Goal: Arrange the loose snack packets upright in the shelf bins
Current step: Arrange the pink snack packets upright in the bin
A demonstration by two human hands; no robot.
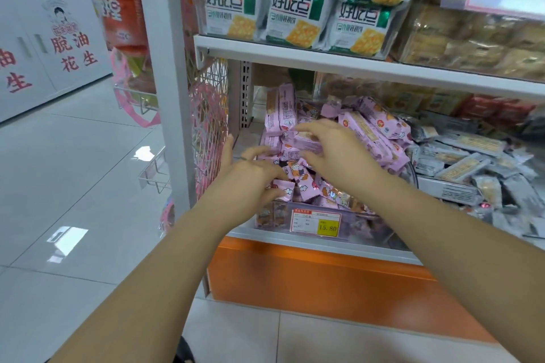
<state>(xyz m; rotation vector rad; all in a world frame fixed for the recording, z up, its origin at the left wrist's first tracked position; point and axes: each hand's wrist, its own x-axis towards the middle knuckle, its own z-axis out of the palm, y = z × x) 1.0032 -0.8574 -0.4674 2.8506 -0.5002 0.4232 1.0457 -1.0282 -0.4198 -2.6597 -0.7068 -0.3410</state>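
Loose pink snack packets (372,133) lie heaped in a clear-fronted shelf bin (380,228). Two of the pink packets (280,109) stand upright at the bin's back left. My right hand (334,153) reaches over the heap, its fingers and thumb curled round one flat pink packet (306,141). My left hand (249,175) lies at the bin's left side, thumb raised, with its fingers resting among the small pink packets (300,180) at the front. What lies under both palms is hidden.
A yellow price tag (318,221) hangs on the bin front. Grey packets (472,162) fill the neighbouring bin on the right. Green-and-white cracker packs (295,20) sit on the shelf (324,59) above. A white post (165,68) and pink mesh (206,115) stand at left, an orange base (324,283) below.
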